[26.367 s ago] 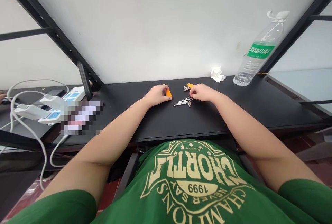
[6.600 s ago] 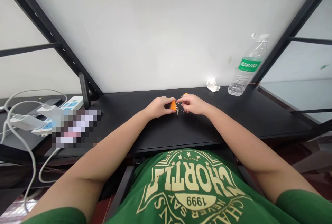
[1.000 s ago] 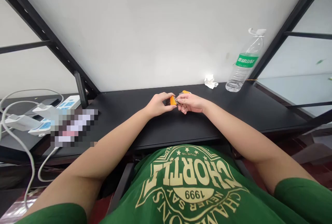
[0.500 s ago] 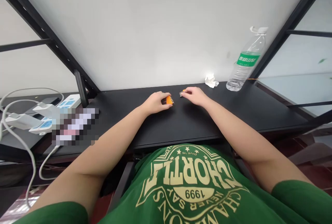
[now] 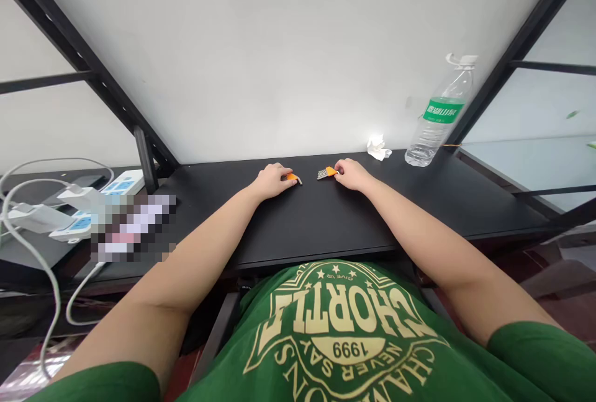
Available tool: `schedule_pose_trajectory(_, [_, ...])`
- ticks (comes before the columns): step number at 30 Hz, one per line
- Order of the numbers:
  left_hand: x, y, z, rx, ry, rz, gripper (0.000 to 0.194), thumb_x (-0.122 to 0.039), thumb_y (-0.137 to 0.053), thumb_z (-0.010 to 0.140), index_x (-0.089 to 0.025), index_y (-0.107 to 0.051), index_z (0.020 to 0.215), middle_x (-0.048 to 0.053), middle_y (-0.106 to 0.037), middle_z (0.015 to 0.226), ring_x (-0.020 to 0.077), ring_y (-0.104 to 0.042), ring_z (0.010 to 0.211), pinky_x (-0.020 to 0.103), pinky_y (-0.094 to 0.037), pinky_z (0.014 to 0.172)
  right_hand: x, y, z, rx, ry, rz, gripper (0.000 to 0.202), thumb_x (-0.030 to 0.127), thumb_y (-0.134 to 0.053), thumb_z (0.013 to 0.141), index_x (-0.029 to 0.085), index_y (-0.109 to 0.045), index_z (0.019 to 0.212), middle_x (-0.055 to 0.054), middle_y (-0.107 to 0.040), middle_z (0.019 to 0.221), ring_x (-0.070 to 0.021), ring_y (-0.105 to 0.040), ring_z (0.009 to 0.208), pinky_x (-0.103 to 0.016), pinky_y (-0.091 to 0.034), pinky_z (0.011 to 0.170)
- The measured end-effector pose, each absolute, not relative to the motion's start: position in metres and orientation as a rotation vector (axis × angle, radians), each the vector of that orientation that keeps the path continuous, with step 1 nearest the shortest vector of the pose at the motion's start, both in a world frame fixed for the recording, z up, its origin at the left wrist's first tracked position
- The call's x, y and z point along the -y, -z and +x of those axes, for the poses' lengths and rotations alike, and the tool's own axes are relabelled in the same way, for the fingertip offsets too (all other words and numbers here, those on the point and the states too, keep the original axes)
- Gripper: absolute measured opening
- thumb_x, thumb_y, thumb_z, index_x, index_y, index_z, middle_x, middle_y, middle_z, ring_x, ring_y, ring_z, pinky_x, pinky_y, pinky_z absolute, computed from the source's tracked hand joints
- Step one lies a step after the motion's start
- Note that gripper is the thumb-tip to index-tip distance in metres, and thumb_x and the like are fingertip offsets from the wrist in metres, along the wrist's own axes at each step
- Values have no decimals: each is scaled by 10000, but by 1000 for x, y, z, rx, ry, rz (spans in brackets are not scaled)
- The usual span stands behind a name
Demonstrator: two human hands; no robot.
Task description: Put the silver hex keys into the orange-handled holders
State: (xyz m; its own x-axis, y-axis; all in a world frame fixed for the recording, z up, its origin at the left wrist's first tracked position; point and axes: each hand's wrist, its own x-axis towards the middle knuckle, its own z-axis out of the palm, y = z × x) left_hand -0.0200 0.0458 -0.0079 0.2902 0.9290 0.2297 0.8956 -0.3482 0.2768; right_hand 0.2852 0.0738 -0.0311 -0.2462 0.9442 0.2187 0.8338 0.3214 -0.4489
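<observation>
My left hand (image 5: 274, 181) is closed around an orange holder (image 5: 292, 177), with a grey bent metal end sticking out to the right. It looks like a hex key set, mostly hidden by the fingers. Across a short gap, my right hand (image 5: 352, 174) pinches a second hex key set (image 5: 328, 172). Several grey metal rods point left from its orange holder. Both hands rest low over the black tabletop (image 5: 311, 222), and the two sets are apart.
Crumpled white tissue (image 5: 379, 147) and a clear water bottle (image 5: 436, 111) with a green label stand at the back right. On the left lie a white power strip (image 5: 123, 183) with chargers, cables and a blurred-out phone-like object (image 5: 135, 228). Black frame posts (image 5: 146, 160) flank the table.
My left hand has shifted slightly left and turned its set, so less of the orange shows. My right hand has moved a little right, and its set now lies more in view.
</observation>
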Motion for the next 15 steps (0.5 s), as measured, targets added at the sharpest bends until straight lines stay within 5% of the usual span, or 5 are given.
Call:
schedule_pose_trajectory(4, [-37,5,-15,-1903,-520,2502,511,-497,-674,900,-254,-693,1349,125,-639,1406,391,-518,1359,503,-482,1053,-55,26,269,2161,-434,-1612,158,246,-707,833,223,-639,974,-52,-700,1023,-193,-609,840,-282,-407,658])
schedule_pose_trajectory(9, [-8,0,15,-1600,-517,2564,481,-573,-664,899,-223,-726,1223,81,-736,1046,280,-686,992,374,-539,847,-29,23,249,2219,-455,-1539,145,280,-716,830,234,-582,859,-22,-709,899,-179,-601,751,-289,-382,633])
schedule_pose_trajectory(15, [0,3,32,-1619,-484,2534,374,-535,-707,841,-200,-768,996,104,-732,1027,284,-686,972,373,-532,803,-13,20,236,2324,-439,-1422,178,344,-719,842,226,-587,839,-35,-717,923,-178,-609,779,-285,-382,638])
